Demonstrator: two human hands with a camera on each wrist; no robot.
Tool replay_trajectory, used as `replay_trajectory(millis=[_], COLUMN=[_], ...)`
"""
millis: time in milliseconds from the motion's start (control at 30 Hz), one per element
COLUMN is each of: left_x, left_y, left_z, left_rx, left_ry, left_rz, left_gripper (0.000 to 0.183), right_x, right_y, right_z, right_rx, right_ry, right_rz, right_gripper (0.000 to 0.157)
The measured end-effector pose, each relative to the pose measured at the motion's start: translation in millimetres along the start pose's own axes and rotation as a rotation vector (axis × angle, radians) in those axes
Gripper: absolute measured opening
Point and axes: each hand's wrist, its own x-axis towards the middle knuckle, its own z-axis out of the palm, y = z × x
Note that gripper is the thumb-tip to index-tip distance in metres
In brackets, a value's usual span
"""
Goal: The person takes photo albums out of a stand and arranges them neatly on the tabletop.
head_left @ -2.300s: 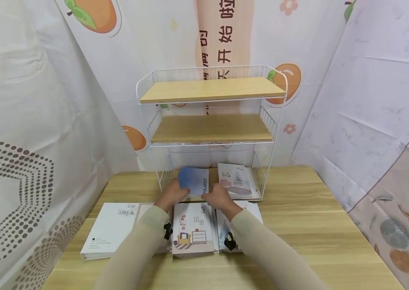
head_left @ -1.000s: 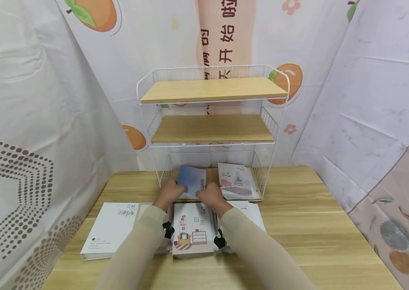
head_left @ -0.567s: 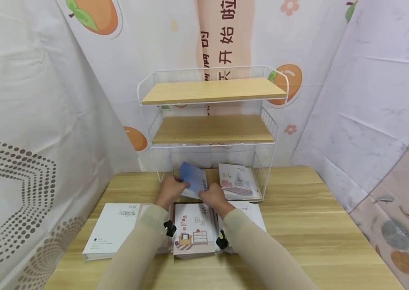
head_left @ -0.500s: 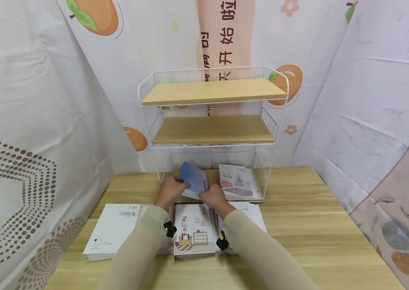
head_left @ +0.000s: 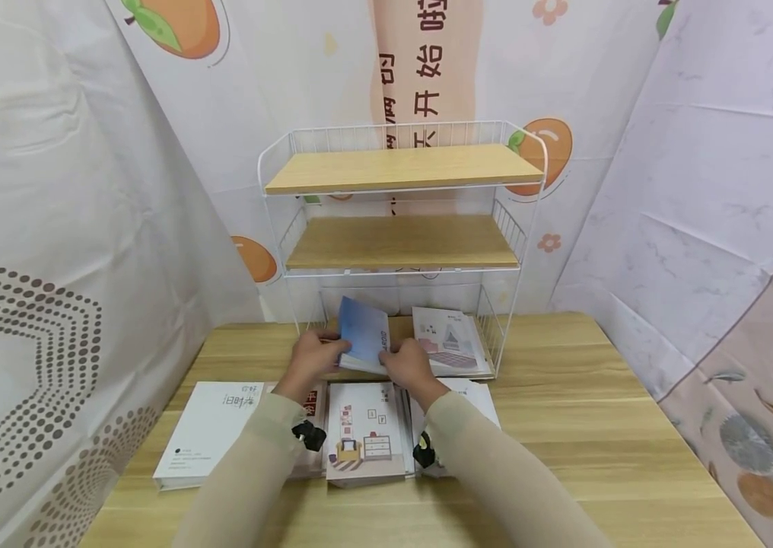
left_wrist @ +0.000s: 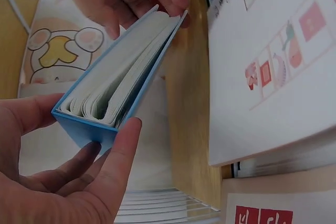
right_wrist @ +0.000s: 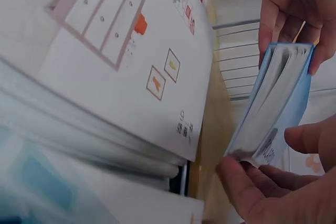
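A small blue photo album, lettered on its cover, is held tilted above the bottom shelf by both hands. My left hand grips its left end; in the left wrist view thumb and fingers lie around the blue spine. My right hand pinches the lower right corner, with the thumb on the cover in the right wrist view. The white page edges face the front, slightly fanned. To the right on the same shelf lies a white album with a room drawing.
A white wire rack with a wooden top shelf and middle shelf rises over the hands. In front lie a white boxed book, a red-labelled album, a drawing-covered album and another album, partly under the forearms.
The blue album's far edge has risen, so it tilts more steeply and its page edges show. My left hand has shifted slightly left and up; my right hand has stayed near its corner.
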Motion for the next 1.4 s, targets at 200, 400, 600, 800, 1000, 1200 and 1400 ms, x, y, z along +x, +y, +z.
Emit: replay_trajectory(millis=[200,400,600,800,1000,1200,1400], left_x=[-3.4,-8.8,-14.2,-23.4,-33.9,-38.8,-46.4], left_y=[2.7,5.9,8.8,15.3,22.2,22.0,21.7], left_z=[-9.3,-10.7,-8.1,-4.1,1.5,9.2,17.4], left_rx=[-0.049,-0.069,-0.101,-0.141,-0.162,-0.178,-0.204], left_ry=[-0.008,-0.035,-0.069,-0.099,-0.116,-0.148,-0.173], left_rz=[-0.029,-0.027,0.008,0.037,0.074,0.105,0.105], left_gripper=[0.047,0.051,0.046,0.044,0.041,0.042,0.040], right_x=[1.2,1.2,-1.3,-5.0,-9.6,-16.5,-24.2], right_y=[0.9,6.3,9.0,11.5,14.8,17.0,23.7], right_z=[-9.6,-20.0,-31.1,-43.6,-56.7,-67.4,-76.8], right_rx=[0.152,0.290,0.325,0.355,0.348,0.324,0.312], right_ry=[-0.017,-0.037,-0.042,-0.048,-0.065,-0.051,-0.041], right_rz=[0.024,0.052,0.068,0.044,0.062,0.077,0.063], right_gripper=[0.031,0.025,0.024,0.034,0.042,0.046,0.045])
